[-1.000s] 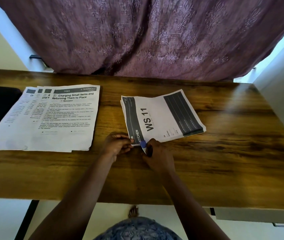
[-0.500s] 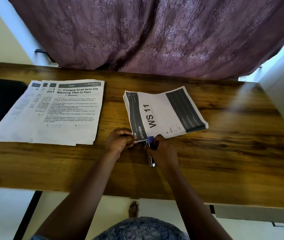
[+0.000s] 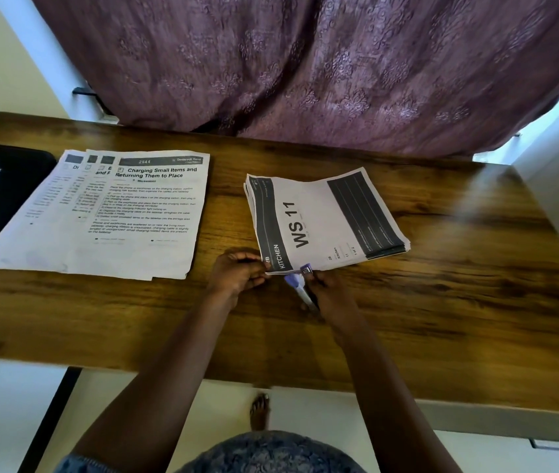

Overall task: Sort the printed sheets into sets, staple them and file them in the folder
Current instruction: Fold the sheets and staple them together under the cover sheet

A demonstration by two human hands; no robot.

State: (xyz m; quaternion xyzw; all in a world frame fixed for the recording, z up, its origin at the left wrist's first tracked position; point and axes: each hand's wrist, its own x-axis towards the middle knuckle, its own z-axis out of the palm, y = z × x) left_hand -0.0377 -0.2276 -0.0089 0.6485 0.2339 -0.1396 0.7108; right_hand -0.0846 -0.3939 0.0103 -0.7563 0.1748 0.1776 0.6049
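The right hand (image 3: 331, 295) grips one purple-and-white stapler (image 3: 297, 285), its long axis pointing away, nose at the near edge of one grey-printed paper stack (image 3: 322, 220); the left hand (image 3: 237, 274) pinches its near-left corner. Four fanned white sheets (image 3: 117, 216) lie left on the wooden tabletop (image 3: 442, 302)

Arms: left forearm (image 3: 169, 353) and right forearm (image 3: 384, 370), both bare from wrist to the frame's lower edge.
Hands: left hand (image 3: 237, 273) and right hand (image 3: 331, 291), both bare.
Sleeve: a sliver of blue-grey patterned sleeve (image 3: 70, 464) at the left upper arm.
Garment: blue-grey garment (image 3: 271, 452) with a darker mottled print, at bottom centre.
Foot: one bare foot (image 3: 259, 409), with pale toenails.
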